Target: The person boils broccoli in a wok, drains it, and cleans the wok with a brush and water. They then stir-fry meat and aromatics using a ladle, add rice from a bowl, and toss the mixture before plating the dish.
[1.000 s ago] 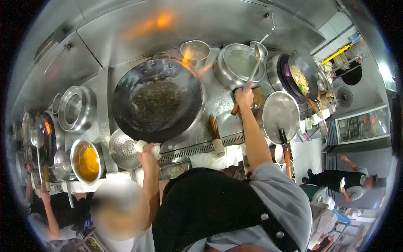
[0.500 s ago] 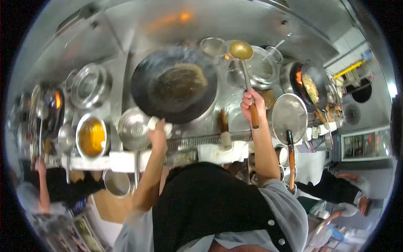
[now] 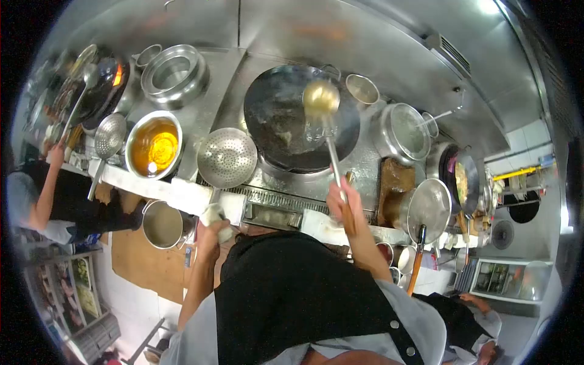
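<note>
On the steel desk (image 3: 365, 173), the wok (image 3: 267, 100) lies ahead of the right hand (image 3: 344, 205), which grips a ladle (image 3: 331, 148) pointing away over it; the left hand (image 3: 209, 239), farther off, clutches a cloth (image 3: 214, 216).

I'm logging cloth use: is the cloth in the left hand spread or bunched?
Bunched: the cloth forms a compact wad in the left hand.

We see a long ladle (image 3: 333, 158) slanting over the round, blackened wok (image 3: 267, 112), its golden-looking bowl far, its wooden grip near. Left of it, we see a crumpled whitish cloth (image 3: 213, 216).
</note>
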Demonstrator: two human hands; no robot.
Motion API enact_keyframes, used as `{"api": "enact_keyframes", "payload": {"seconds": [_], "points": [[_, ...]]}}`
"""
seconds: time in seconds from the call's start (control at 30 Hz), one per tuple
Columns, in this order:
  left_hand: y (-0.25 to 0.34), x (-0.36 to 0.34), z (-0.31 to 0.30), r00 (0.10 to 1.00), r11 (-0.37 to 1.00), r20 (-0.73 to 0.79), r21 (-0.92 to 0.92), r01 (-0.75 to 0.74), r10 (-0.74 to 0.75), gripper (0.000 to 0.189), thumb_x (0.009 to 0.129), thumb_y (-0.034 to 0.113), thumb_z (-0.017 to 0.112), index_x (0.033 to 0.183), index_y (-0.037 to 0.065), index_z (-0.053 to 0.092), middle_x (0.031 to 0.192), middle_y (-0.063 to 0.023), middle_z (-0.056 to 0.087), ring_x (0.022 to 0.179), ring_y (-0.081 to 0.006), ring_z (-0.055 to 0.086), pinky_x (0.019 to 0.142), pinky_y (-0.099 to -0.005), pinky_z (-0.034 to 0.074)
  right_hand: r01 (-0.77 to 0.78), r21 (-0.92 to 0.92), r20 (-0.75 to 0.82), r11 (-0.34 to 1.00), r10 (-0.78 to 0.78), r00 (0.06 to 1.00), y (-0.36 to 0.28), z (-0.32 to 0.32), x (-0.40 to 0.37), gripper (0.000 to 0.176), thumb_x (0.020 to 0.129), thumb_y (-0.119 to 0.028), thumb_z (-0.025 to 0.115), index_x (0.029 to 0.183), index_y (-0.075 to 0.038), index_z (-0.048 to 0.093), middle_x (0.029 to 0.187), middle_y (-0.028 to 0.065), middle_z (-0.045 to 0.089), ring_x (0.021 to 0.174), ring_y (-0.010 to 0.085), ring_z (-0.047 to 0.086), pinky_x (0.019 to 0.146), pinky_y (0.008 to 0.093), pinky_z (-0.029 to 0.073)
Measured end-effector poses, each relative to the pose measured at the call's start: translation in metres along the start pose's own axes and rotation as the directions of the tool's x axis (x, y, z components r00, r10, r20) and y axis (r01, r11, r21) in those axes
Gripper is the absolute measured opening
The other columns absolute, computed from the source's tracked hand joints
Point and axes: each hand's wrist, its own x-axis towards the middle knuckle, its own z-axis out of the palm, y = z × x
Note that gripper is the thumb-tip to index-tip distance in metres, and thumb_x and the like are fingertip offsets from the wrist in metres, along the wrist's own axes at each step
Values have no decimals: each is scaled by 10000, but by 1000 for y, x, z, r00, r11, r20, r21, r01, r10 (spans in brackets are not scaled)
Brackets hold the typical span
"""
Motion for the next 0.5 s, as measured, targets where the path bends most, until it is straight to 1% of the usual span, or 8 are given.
{"api": "enact_keyframes", "payload": {"seconds": [0.03,0.1,0.23,0.27,0.3,0.33,0.4,0.5], "points": [[-1,-7,-7,999,1000,-48,14,-11,12,507,783,-20,696,1282,-18,607,1061,-82,673,919,-212,682,724,-338,560,33,-177,25,984,-29,999,-10,-3,37,416,1101,-287,517,1441,-47,515,781,-7,531,520,123,501,492,263,454],[3,-16,-4,995,1000,-98,14,11,-10,425,777,35,748,1186,-46,664,1035,-93,702,893,-207,679,751,-342,555,-24,-219,-309,975,-47,950,-37,-12,155,337,1064,-282,579,1338,-86,587,848,10,617,584,140,565,522,272,483],[15,-40,-2,903,935,-426,293,201,-61,373,778,108,798,1109,-42,710,1015,-108,721,871,-229,689,769,-341,563,72,-702,-253,708,-344,904,-106,-12,282,260,949,-206,750,1118,-122,570,823,5,620,665,121,585,559,311,473],[-35,-30,-30,912,917,-381,399,16,150,388,785,118,797,1127,-41,706,1013,-114,725,870,-236,692,762,-354,569,93,-746,-185,660,-340,922,-123,-23,302,293,953,-200,750,1160,-104,567,814,2,606,658,114,579,551,292,458],[-44,-30,-32,897,939,-401,342,-42,186,396,793,127,799,1139,-38,700,1015,-115,727,872,-239,693,767,-360,573,248,-683,-234,687,-528,816,-120,-41,309,409,970,-195,737,1306,-34,568,794,11,599,609,122,567,496,273,424],[-53,-29,-34,880,953,-420,285,-103,221,404,801,135,801,1152,-34,694,1017,-116,729,874,-241,694,772,-365,576,186,-658,-300,730,-480,824,-134,-86,314,608,977,-185,742,1485,19,478,807,23,633,578,116,553,476,268,416],[-12,-52,-7,930,990,-350,-110,83,-117,398,816,135,825,1149,-14,667,1041,-95,720,924,-228,687,811,-363,573,94,-710,-399,697,-509,762,-164,-152,287,533,967,-206,723,1409,17,526,844,62,663,646,170,590,544,318,451],[-32,-44,12,912,967,-409,242,80,26,344,837,142,824,1118,16,670,1013,-77,718,912,-214,691,799,-363,567,-304,-941,-280,145,-840,465,-193,-227,186,437,951,-237,694,1295,14,599,899,120,707,748,252,647,648,392,502]]}}
